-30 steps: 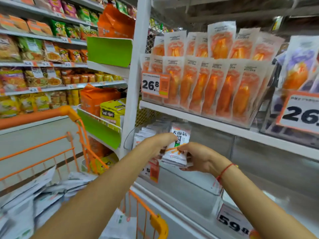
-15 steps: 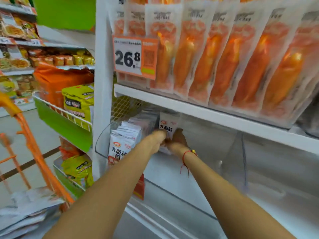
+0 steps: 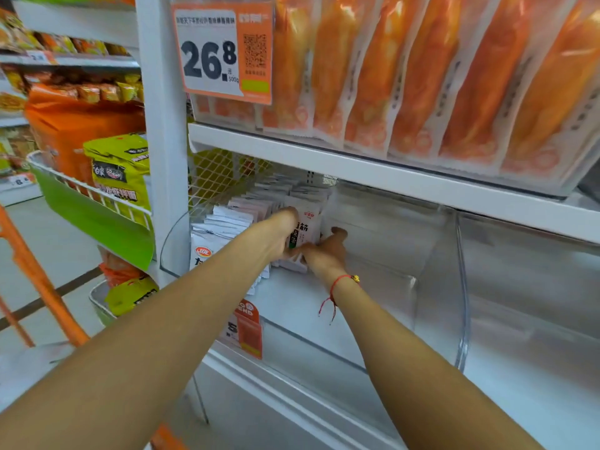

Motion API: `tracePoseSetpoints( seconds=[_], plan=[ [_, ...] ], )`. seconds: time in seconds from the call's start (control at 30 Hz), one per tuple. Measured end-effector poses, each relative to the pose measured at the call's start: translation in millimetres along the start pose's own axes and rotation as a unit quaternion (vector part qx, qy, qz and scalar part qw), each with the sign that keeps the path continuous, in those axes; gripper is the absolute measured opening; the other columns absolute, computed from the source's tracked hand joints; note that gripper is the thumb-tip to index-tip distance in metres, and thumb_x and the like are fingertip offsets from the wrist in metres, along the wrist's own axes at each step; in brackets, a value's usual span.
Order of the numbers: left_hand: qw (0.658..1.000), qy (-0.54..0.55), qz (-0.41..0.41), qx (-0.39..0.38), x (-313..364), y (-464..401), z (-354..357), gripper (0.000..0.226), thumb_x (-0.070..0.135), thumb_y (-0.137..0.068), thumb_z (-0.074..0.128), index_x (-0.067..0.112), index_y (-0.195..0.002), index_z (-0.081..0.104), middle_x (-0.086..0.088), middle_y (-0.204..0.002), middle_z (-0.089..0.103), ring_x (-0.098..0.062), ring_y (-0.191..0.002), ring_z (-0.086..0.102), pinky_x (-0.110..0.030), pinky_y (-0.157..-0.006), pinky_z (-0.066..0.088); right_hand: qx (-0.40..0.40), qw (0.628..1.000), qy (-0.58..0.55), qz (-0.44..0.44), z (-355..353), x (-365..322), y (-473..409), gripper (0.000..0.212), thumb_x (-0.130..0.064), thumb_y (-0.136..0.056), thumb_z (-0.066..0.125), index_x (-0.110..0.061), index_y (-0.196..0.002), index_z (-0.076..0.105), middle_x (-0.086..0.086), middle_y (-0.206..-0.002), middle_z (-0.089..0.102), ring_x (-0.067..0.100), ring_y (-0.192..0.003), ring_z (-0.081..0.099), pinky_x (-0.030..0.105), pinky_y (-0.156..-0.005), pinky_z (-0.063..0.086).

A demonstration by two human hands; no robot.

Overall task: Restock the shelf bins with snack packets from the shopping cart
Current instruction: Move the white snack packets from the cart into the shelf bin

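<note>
We see both arms reaching forward into a clear plastic bin [image 3: 431, 287] on the lower shelf. The left hand [image 3: 281, 233] is curled against the left side of a white snack packet [image 3: 306, 224], and the right hand [image 3: 328, 253] meets it from the right and from below, so the packet stands upright between the two hands. Both hands are closed around this packet – the fingers of the left hand are mostly hidden behind it, and we cannot tell how tight the grip is. On the right wrist there is a red string bracelet [image 3: 336, 285].

Just to the left of the hands, more white packets [image 3: 233, 219] of the same kind stand in rows inside the bin, touching each other; the held packet is at the right end of these rows. To the right of the hands the bin floor is bare, and a clear divider [image 3: 461, 287] stands there.

Above the hands, on the upper shelf [image 3: 389, 177], long orange packets [image 3: 422, 76] stand side by side, and an orange price tag [image 3: 224, 50] with 26.8 hangs in front of them. Far to the left of the left arm we see the orange frame of the shopping cart [image 3: 35, 274] – its contents are not visible. Behind it a wire basket [image 3: 91, 193] holds yellow bags [image 3: 120, 170].
</note>
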State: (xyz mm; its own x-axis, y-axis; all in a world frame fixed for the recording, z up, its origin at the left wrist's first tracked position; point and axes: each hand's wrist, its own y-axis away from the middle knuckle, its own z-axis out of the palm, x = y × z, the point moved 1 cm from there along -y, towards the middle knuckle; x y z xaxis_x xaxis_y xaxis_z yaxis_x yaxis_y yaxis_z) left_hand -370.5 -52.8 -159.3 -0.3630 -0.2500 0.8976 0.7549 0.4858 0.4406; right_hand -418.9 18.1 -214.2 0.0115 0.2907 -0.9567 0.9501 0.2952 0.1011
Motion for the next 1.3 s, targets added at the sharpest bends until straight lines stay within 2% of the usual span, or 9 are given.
tracePoseSetpoints(
  seconds=[0.13,0.27,0.43,0.6,0.73,0.9,1.03,1.2,1.3],
  plan=[
    [1.000,0.011,0.011,-0.001,2.0,1.9,3.1,0.035,0.010,-0.102,0.025,0.007,-0.075,0.047,-0.009,-0.055,0.061,-0.019,-0.064,0.051,-0.024,-0.051,0.047,0.004,1.000,0.018,-0.024,1.7,-0.2,2.8,0.055,-0.003,-0.079,0.065,-0.010,-0.120,0.029,0.016,-0.119,0.059,0.033,-0.103,0.062,0.035,-0.081,0.049],
    [0.998,-0.026,0.022,0.044,4.5,1.4,9.1,0.030,0.014,-0.102,0.027,0.001,-0.083,0.047,-0.011,-0.081,0.050,-0.024,-0.077,0.050,-0.031,-0.072,0.044,-0.007,0.998,0.052,-0.034,-0.5,-3.9,4.9,0.050,-0.014,-0.083,0.065,-0.009,-0.118,0.031,0.018,-0.123,0.058,0.035,-0.107,0.060,0.040,-0.086,0.050],
    [0.995,-0.092,-0.005,0.045,2.7,7.1,4.8,0.037,0.016,-0.103,0.029,0.010,-0.067,0.034,-0.010,-0.068,0.039,-0.019,-0.059,0.040,-0.025,-0.055,0.032,0.028,0.975,0.211,-0.069,-1.5,-6.8,10.8,0.047,-0.016,-0.089,0.056,-0.004,-0.130,0.038,0.015,-0.130,0.051,0.036,-0.114,0.053,0.035,-0.080,0.043],
    [0.994,-0.107,-0.010,0.033,2.0,12.1,-1.5,0.038,0.022,-0.105,0.029,0.013,-0.068,0.034,-0.010,-0.063,0.042,-0.017,-0.058,0.040,-0.018,-0.032,0.039,0.009,0.980,0.191,-0.056,-0.9,-6.8,7.9,0.033,-0.016,-0.086,0.057,-0.004,-0.117,0.055,0.014,-0.120,0.059,0.033,-0.108,0.058,0.033,-0.079,0.047],
    [0.994,-0.107,-0.002,0.023,0.3,11.2,-3.1,0.037,0.019,-0.104,0.029,0.010,-0.068,0.035,-0.011,-0.065,0.045,-0.019,-0.061,0.044,-0.025,-0.057,0.039,0.013,0.984,0.172,-0.052,-0.7,-5.9,8.0,0.036,-0.016,-0.085,0.058,-0.007,-0.119,0.053,0.012,-0.121,0.059,0.032,-0.107,0.058,0.035,-0.082,0.050],
    [0.995,-0.099,-0.003,0.003,-0.1,18.5,-13.3,0.016,0.014,-0.102,0.033,0.004,-0.095,0.044,-0.012,-0.090,0.051,-0.023,-0.074,0.054,-0.037,-0.093,0.042,-0.026,0.989,0.143,-0.001,-6.3,-14.2,10.8,0.077,-0.018,-0.080,0.071,-0.004,-0.140,0.024,0.016,-0.137,0.046,0.035,-0.121,0.050,0.041,-0.095,0.048],
    [0.997,-0.077,0.005,-0.010,-3.2,31.5,-19.1,0.025,0.009,-0.100,0.033,0.013,-0.079,0.046,-0.002,-0.084,0.053,-0.017,-0.070,0.055,-0.036,-0.092,0.042,-0.040,0.988,0.151,0.014,-18.9,-25.3,23.8,0.086,-0.014,-0.082,0.069,-0.001,-0.146,0.014,0.018,-0.148,0.032,0.036,-0.132,0.040,0.040,-0.103,0.042],
    [0.993,-0.104,0.048,-0.011,-0.5,70.9,-26.4,0.032,0.014,-0.099,0.038,0.011,-0.130,0.048,-0.004,-0.127,0.056,-0.017,-0.091,0.060,-0.034,-0.082,0.049,-0.019,0.985,0.162,-0.053,-39.1,-39.7,54.8,0.055,-0.010,-0.087,0.058,-0.004,-0.137,0.037,0.017,-0.138,0.045,0.033,-0.123,0.049,0.035,-0.094,0.044],
    [0.985,-0.154,0.080,-0.010,2.9,105.4,-37.3,0.046,0.017,-0.099,0.043,0.011,-0.144,0.034,-0.004,-0.133,0.056,-0.014,-0.098,0.059,-0.030,-0.080,0.048,-0.026,0.980,0.161,-0.111,-47.2,-50.4,81.4,0.023,-0.010,-0.087,0.055,-0.006,-0.106,0.066,0.018,-0.109,0.067,0.032,-0.103,0.063,0.035,-0.089,0.052]
  ],
)
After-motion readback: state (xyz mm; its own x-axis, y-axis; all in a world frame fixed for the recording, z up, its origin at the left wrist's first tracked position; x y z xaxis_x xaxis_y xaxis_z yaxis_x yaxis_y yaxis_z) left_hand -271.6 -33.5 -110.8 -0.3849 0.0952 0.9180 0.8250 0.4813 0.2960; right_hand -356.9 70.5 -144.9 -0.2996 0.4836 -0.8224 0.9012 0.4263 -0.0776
